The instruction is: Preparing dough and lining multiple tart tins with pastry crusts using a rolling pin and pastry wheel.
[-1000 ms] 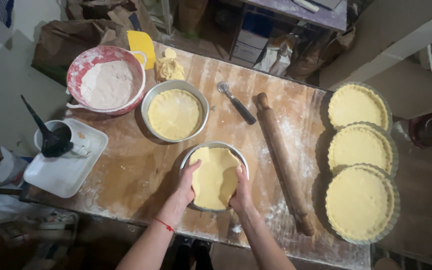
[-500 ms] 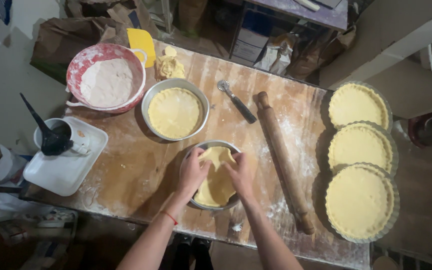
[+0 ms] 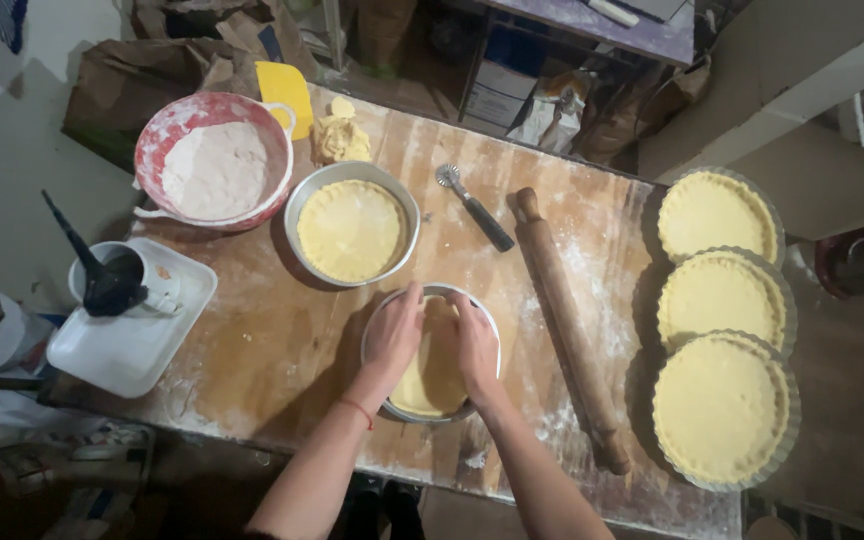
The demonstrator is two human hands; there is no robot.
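A round metal pan [image 3: 390,405] lined with yellow dough [image 3: 434,382] sits near the front edge of the floured wooden table [image 3: 282,340]. My left hand [image 3: 393,333] lies flat on the dough at the pan's left and far side. Beside it, my right hand [image 3: 474,345] presses the dough on the right side, fingers toward the far rim. Both palms face down and cover most of the dough. A red string circles my left wrist.
A second dough-lined pan [image 3: 352,228] stands behind. A wooden rolling pin [image 3: 567,325] and a pastry wheel [image 3: 472,206] lie to the right. Three filled tart tins [image 3: 720,300] line the right edge. A flour bowl [image 3: 214,162], a dough lump [image 3: 340,136] and a white tray [image 3: 130,330] are left.
Both hands have moved from the near rim of the pan up over the dough toward its far side, coming closer together and covering more of it.
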